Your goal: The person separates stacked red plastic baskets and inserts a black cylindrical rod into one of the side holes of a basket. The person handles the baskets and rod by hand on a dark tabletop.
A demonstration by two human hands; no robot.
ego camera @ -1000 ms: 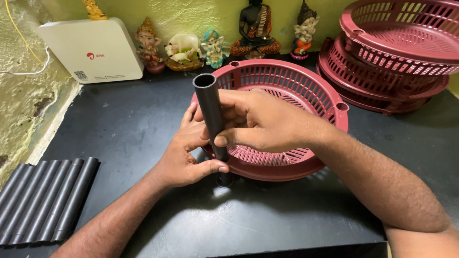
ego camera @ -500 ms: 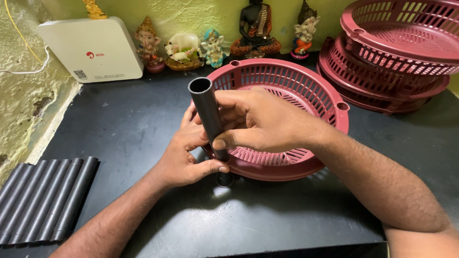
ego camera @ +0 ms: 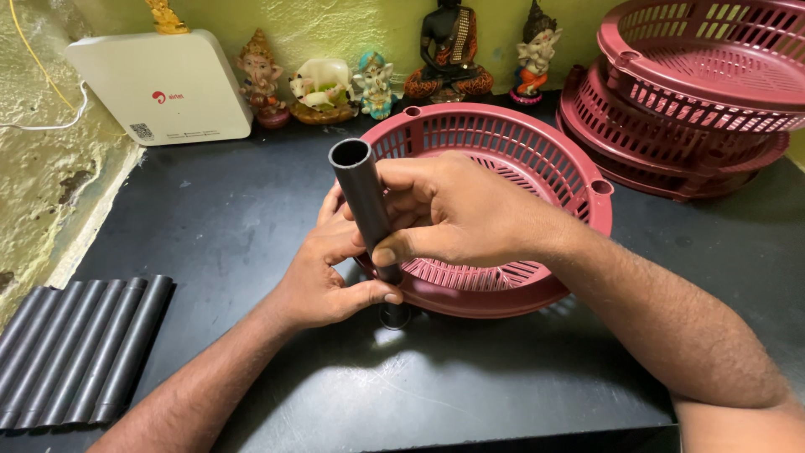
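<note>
At the upper left of the frame we see a white router box (ego camera: 159,86) leaning against the yellow-green wall, a thin yellow cable (ego camera: 33,59) running past it. Along the top middle we find a row of small painted figurines (ego camera: 323,84) and a taller dark seated statue (ego camera: 449,50). In the upper right sits a stack of maroon slotted baskets (ego camera: 696,92). At the lower left, dark grey pipes (ego camera: 80,352) lie side by side, touching, on the black tabletop (ego camera: 226,210).
</note>
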